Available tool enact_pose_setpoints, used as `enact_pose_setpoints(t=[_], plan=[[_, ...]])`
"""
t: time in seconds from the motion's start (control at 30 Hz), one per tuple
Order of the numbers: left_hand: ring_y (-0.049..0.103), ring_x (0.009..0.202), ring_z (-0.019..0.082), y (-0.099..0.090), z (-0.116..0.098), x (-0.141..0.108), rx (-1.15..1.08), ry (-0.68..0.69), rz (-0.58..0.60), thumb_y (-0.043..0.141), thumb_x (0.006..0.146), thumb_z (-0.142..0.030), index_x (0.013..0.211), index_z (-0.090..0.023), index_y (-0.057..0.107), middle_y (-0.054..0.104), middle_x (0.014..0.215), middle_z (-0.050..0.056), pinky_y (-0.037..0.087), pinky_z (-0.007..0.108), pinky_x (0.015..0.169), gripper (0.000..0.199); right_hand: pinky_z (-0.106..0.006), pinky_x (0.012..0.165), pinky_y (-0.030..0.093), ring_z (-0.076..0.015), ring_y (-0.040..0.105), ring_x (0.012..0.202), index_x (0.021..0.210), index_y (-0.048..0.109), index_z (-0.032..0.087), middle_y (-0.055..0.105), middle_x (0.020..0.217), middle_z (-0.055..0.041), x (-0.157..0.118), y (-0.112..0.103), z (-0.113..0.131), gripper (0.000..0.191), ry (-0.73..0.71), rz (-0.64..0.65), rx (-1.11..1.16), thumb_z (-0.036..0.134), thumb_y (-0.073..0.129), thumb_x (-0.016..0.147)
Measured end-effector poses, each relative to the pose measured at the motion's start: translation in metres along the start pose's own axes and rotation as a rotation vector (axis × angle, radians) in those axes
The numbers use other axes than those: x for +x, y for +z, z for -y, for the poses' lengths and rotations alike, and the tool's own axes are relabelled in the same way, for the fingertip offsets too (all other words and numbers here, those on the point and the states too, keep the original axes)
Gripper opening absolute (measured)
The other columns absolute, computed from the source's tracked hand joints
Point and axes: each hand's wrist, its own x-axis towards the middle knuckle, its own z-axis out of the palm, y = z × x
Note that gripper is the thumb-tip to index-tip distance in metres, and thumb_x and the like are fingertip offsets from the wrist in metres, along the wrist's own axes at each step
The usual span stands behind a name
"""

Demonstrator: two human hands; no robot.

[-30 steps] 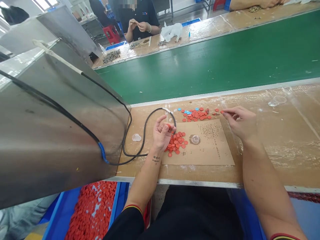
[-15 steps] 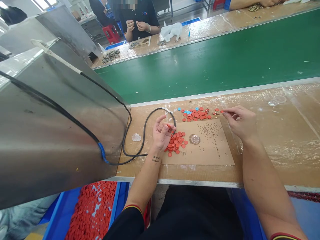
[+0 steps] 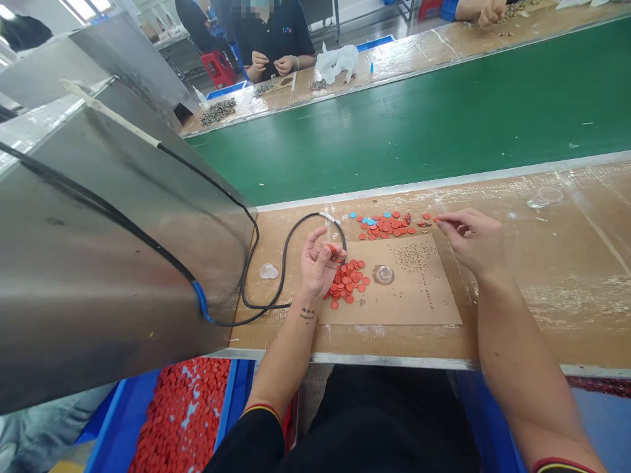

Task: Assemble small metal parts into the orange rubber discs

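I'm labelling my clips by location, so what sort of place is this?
Probably a factory assembly floor: a long green strip, apparently a conveyor belt, runs between two workbenches; red discs are heaped on the near one; and another person is across the strip near piles of small parts.

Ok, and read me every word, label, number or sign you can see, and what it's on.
None can be read.
Tattoo on the left forearm: small marks in rows, too blurred.
Logo on the co-worker's shirt: too small.
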Motion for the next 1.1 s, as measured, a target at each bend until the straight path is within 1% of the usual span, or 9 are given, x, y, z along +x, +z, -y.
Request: enact_pose_setpoints(t=[0.13,0.3,0.43,0.5,0.63,0.8,0.9,0.97,1.1], plan=[[0.073,0.065,0.011,0.002,-0.001,0.0,-0.001,0.024,-0.004,0.103,0.064,-0.047,0.111,-0.025,0.071,0.073,0.069,-0.007,0.061,0.021,0.069,0.061,-0.032,0.053,0.051,-0.015,0.057,0.054,0.089,0.081,0.029,0.078,0.08,-0.0022,0.001,-0.001,0.0,0.008,-0.009,0.017,0.012,0.033,0.074,0.09],[0.071,0.063,0.009,0.004,-0.001,0.002,0.048,0.037,-0.027,0.103,0.06,-0.052,0.105,-0.024,0.072,0.074,0.068,-0.006,0.06,0.019,0.067,0.061,-0.032,0.054,0.05,-0.0159,0.059,0.057,0.088,0.081,0.029,0.077,0.079,-0.0027,0.0,0.002,-0.004,0.009,0.015,0.002,0.026,0.034,0.074,0.089],[0.068,0.058,0.007,0.008,-0.005,0.0,0.026,0.052,-0.051,0.106,0.056,-0.045,0.098,-0.025,0.075,0.073,0.065,-0.006,0.055,0.015,0.062,0.057,-0.032,0.06,0.051,-0.0167,0.063,0.063,0.089,0.082,0.026,0.077,0.083,-0.0039,-0.001,0.002,0.005,0.011,0.063,-0.003,0.046,0.029,0.071,0.09],[0.068,0.057,0.008,0.007,-0.007,0.001,0.031,0.068,-0.08,0.108,0.053,-0.041,0.097,-0.025,0.076,0.074,0.065,-0.006,0.056,0.016,0.061,0.056,-0.033,0.065,0.052,-0.0166,0.063,0.067,0.09,0.081,0.024,0.077,0.085,-0.0045,-0.001,0.001,0.01,0.012,0.092,0.053,0.078,0.026,0.069,0.09],[0.064,0.052,0.01,0.004,-0.002,0.013,0.031,0.14,-0.134,0.11,0.043,-0.043,0.093,-0.024,0.076,0.072,0.061,-0.007,0.057,0.02,0.055,0.063,-0.032,0.07,0.051,-0.0158,0.062,0.074,0.093,0.081,0.023,0.078,0.092,-0.0038,0.004,0.004,0.007,0.015,0.148,0.121,0.113,0.022,0.066,0.093],[0.055,0.049,0.01,0.014,-0.005,0.014,0.122,0.123,-0.227,0.108,0.028,-0.053,0.081,-0.031,0.078,0.07,0.053,-0.011,0.052,0.021,0.049,0.065,-0.031,0.073,0.051,-0.0147,0.061,0.075,0.095,0.08,0.024,0.078,0.094,-0.002,0.004,0.005,0.006,0.014,0.144,0.132,0.118,0.022,0.066,0.096],[0.053,0.05,0.01,0.02,-0.011,0.011,0.178,0.134,-0.208,0.106,0.032,-0.055,0.079,-0.036,0.079,0.069,0.053,-0.012,0.05,0.021,0.049,0.058,-0.031,0.075,0.052,-0.0149,0.063,0.078,0.096,0.08,0.025,0.077,0.094,-0.0018,0.003,0.005,0.007,0.012,0.147,0.142,0.117,0.024,0.067,0.097],[0.053,0.052,0.01,0.022,-0.013,0.009,0.209,0.12,-0.179,0.105,0.036,-0.053,0.082,-0.038,0.079,0.07,0.055,-0.012,0.051,0.021,0.05,0.055,-0.031,0.077,0.053,-0.015,0.065,0.08,0.097,0.079,0.026,0.077,0.095,-0.0017,0.004,0.005,0.007,0.013,0.142,0.143,0.128,0.023,0.066,0.098],[0.053,0.053,0.012,0.024,-0.015,0.007,0.224,0.108,-0.176,0.105,0.035,-0.047,0.081,-0.037,0.079,0.069,0.054,-0.011,0.051,0.021,0.051,0.054,-0.03,0.078,0.053,-0.0142,0.065,0.082,0.098,0.079,0.024,0.078,0.099,-0.002,0.004,0.005,0.008,0.013,0.136,0.147,0.124,0.021,0.066,0.098]])
